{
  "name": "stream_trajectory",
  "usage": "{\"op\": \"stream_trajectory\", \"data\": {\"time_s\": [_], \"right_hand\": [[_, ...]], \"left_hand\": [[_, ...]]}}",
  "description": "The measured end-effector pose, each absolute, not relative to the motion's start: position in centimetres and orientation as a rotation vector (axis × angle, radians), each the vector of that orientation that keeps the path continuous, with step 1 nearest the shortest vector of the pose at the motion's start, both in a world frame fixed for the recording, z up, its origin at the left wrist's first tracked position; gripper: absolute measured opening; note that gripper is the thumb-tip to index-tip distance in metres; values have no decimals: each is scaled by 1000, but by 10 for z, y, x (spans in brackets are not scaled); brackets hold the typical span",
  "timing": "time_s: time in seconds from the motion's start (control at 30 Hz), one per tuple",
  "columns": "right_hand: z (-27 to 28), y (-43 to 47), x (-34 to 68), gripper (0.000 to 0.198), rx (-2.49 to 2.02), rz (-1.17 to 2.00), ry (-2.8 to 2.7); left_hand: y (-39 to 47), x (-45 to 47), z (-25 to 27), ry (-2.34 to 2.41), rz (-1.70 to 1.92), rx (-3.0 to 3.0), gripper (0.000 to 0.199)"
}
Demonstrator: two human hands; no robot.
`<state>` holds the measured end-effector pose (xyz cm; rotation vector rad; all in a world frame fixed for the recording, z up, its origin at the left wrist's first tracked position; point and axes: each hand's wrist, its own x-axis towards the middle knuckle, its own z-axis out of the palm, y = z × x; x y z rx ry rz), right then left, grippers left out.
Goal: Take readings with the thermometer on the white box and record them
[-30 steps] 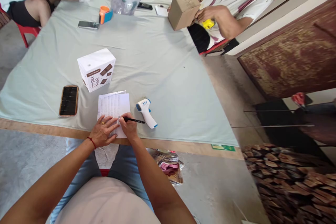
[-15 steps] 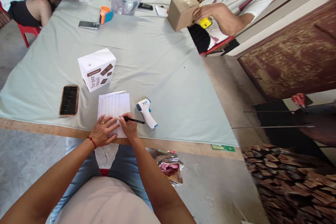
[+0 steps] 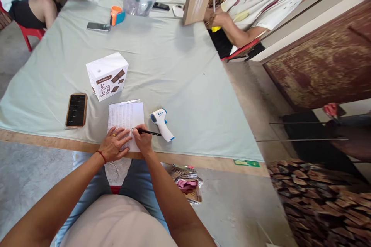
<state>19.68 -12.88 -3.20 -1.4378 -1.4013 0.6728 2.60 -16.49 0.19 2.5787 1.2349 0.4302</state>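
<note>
Step in hand, as judged: writing on the paper (image 3: 124, 112), which lies beneath the fingers of both hands, with rows of marks beyond the left fingertips. The left hand (image 3: 115, 146) rests on the sheet, fingers spread. The right hand (image 3: 142, 141) pinches a black pen (image 3: 151, 132), tip toward the left fingers; contact between tip and paper cannot be confirmed. A white thermometer (image 3: 161, 121) lies just right of the right fingers, near the pen's tail. A further stroke would call for a steady pinch, with the left fingers bearing down against slippage.
</note>
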Motion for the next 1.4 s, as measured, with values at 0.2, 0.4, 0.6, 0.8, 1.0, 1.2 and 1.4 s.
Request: {"op": "stream_trajectory", "data": {"time_s": [0.2,0.4,0.6,0.8,1.0,1.2,1.4], "right_hand": [[-33,-129,198,11,-1449,673,-1357],[-32,-129,197,11,-1462,667,-1384],[-32,-129,198,12,-1461,669,-1400],[-30,-130,197,15,-1430,643,-1293],[-14,-122,218,20,-1347,533,-1441],[-11,-97,254,47,-1295,328,-2297],[-18,-91,264,53,-1256,259,-2407]], "left_hand": [[-165,26,2,1233,433,2583,43],[-165,26,2,1234,433,2567,44],[-165,26,2,1226,434,2574,45],[-165,26,4,1230,437,2580,42],[-164,25,5,1227,452,2567,38],[-165,21,10,1202,443,2511,34],[-132,-5,14,1174,680,2130,31]]}}
